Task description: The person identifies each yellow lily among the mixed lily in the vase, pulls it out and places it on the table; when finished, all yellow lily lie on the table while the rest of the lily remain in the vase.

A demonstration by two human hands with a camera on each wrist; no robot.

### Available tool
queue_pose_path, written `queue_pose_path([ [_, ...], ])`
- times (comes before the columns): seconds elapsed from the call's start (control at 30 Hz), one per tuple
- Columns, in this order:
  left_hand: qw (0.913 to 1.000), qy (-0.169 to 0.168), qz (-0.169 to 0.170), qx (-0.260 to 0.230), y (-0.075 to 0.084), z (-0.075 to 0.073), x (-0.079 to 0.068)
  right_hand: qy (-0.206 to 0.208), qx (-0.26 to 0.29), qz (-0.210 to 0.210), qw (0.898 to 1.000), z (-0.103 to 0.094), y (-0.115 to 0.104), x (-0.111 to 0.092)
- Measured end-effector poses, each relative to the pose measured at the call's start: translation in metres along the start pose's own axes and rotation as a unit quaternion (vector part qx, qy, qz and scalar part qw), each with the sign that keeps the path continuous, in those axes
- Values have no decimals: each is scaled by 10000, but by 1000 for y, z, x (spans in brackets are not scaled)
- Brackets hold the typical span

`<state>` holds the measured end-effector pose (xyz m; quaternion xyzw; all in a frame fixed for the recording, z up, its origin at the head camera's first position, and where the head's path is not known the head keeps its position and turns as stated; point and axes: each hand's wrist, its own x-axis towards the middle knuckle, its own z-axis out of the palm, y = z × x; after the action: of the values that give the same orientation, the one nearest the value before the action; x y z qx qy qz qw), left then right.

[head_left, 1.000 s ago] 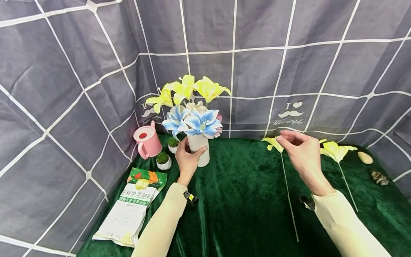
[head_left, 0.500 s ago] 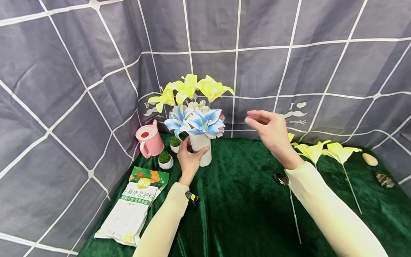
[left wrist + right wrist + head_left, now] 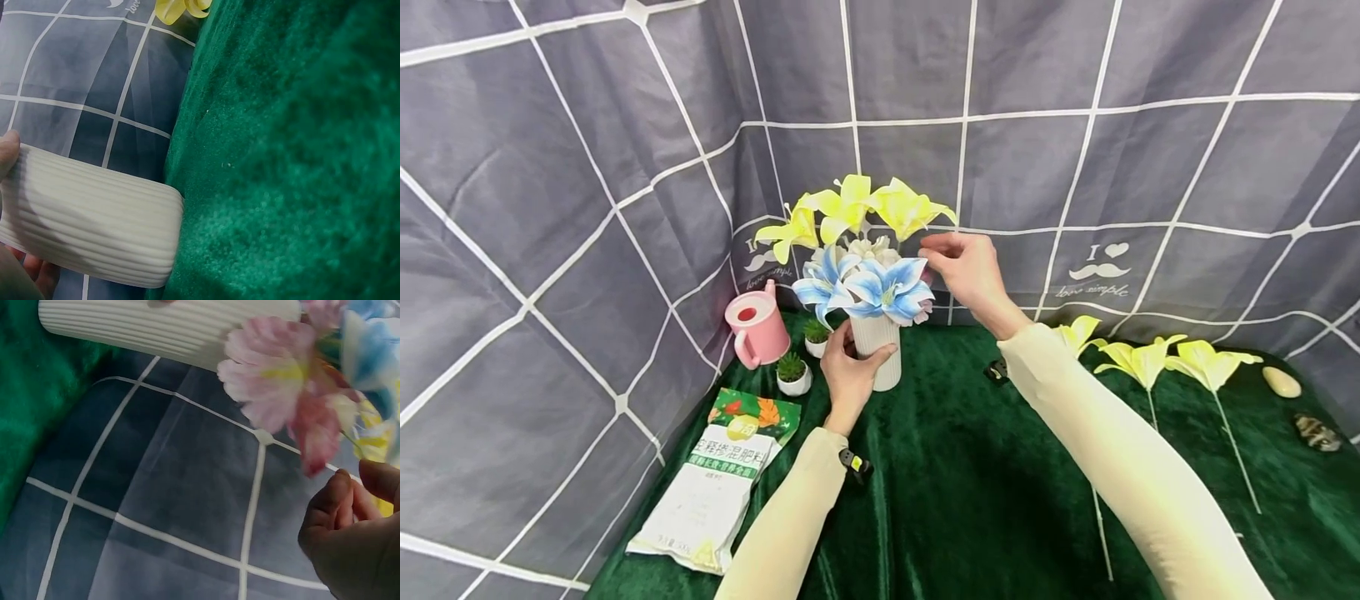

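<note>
My left hand (image 3: 850, 379) grips the white ribbed vase (image 3: 889, 354), thumb on its front; the left wrist view shows the vase (image 3: 94, 219) between thumb and fingers. Yellow lilies (image 3: 906, 208) rise at the top of the bouquet, above blue lilies (image 3: 887, 287) and paler blooms. My right hand (image 3: 973, 271) is at the bouquet's right side, just below the rightmost yellow lily. In the right wrist view, the right hand (image 3: 353, 531) has loosely bent fingers, thumb and forefinger apart, close to a pink flower (image 3: 269, 372). Nothing held shows there.
A pink watering can (image 3: 758, 329), two small potted succulents (image 3: 793, 375) and a fertilizer bag (image 3: 707, 492) stand or lie left of the vase. Loose yellow lilies (image 3: 1210, 364) lie on the green cloth (image 3: 970, 500) at right, beside a pale stone (image 3: 1281, 382) and a shell (image 3: 1317, 432).
My right hand has moved left from above the loose yellow lilies to the right side of the bouquet. My left hand keeps its grip on the vase.
</note>
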<state>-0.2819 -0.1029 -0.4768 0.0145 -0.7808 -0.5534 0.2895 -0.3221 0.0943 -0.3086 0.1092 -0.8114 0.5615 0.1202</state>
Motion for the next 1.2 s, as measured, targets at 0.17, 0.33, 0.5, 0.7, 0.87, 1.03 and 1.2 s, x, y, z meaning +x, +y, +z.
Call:
queue_pose_path([
  [0.17, 10000, -14, 5, 90, -2, 2, 0, -199, 80, 29, 9998, 13, 3, 10],
  [0.33, 9998, -46, -89, 142, -2, 1, 1, -313, 129, -30, 9994, 20, 3, 14],
  [0.5, 9998, -70, -150, 136, -2, 1, 2, -388, 79, 25, 9992, 25, 4, 15],
  [0.7, 9995, -93, -195, 240, -2, 3, 2, -390, 16, 146, 9991, 27, 7, 16],
  [0.87, 9995, -72, -154, 283, -1, 2, 2, -392, 89, 172, 9990, 28, 8, 17],
  [1.03, 9994, -51, -110, 330, -1, 2, 1, -428, 158, 258, 9986, 30, 9, 19],
  [1.2, 9993, -25, -115, 361, -1, 1, 2, -437, 210, 268, 9985, 32, 8, 20],
])
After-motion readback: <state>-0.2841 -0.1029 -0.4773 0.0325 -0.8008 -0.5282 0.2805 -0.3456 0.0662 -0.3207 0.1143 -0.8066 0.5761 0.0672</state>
